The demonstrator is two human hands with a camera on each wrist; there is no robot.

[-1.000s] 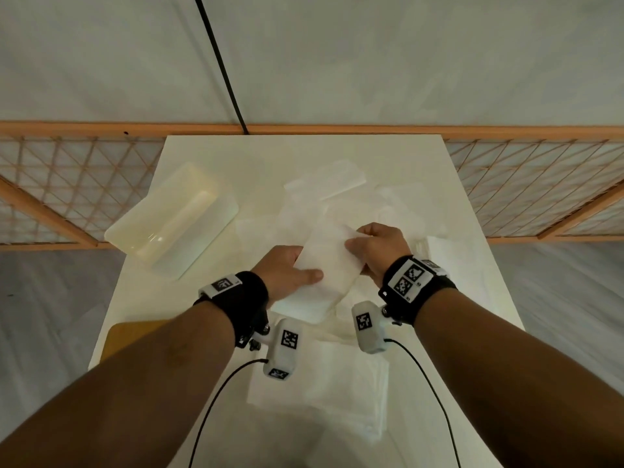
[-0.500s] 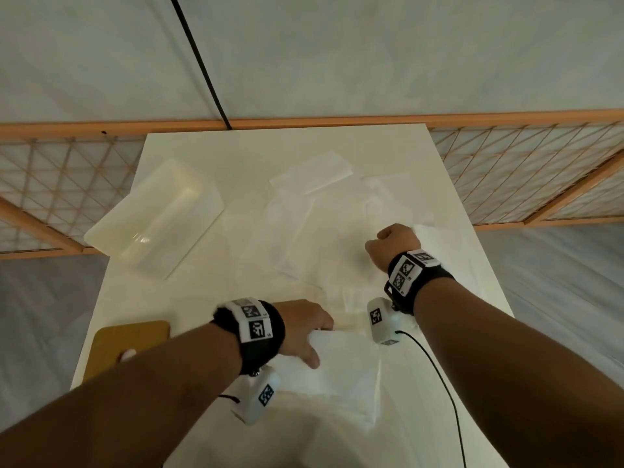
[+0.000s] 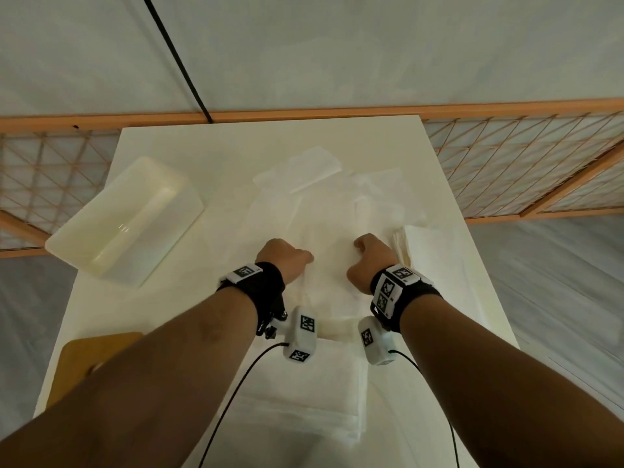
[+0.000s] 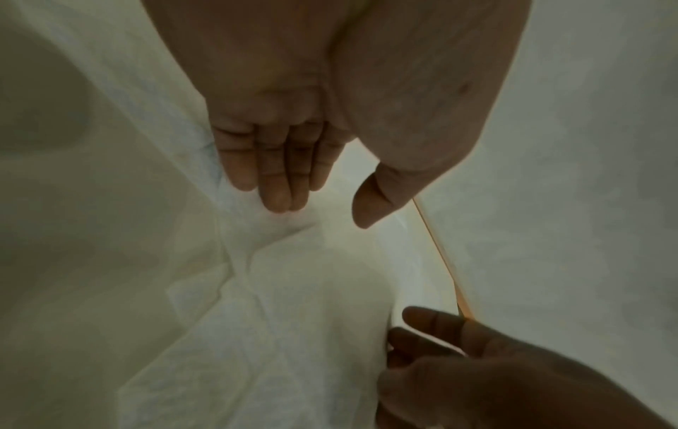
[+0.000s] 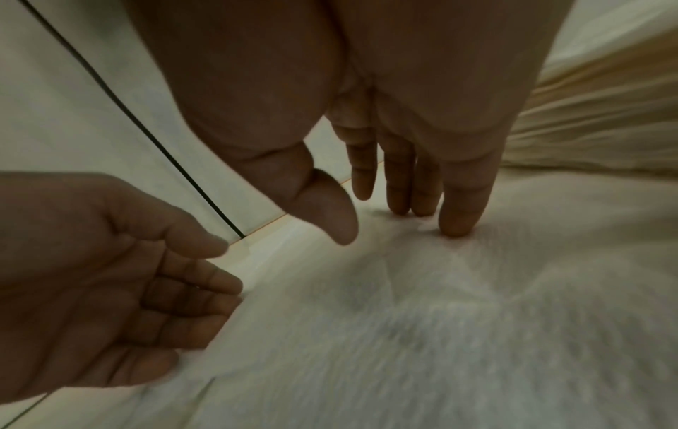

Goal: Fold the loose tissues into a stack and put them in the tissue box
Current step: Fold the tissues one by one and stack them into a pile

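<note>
Both hands on loose tissues.
Left hand [image 3: 285, 258] and right hand [image 3: 371, 261] unclenched, fingertips [image 5: 455, 223] pressing tissue [image 3: 332, 261]; stack [image 3: 304, 393] behind wrists.

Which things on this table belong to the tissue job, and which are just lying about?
Job:
loose tissues
folded stack
tissue box
left hand
right hand

Lying about:
wooden board
lattice fence
black cable

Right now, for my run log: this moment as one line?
left hand open, on tissues | right hand open, on tissues | stack near | box empty
</note>
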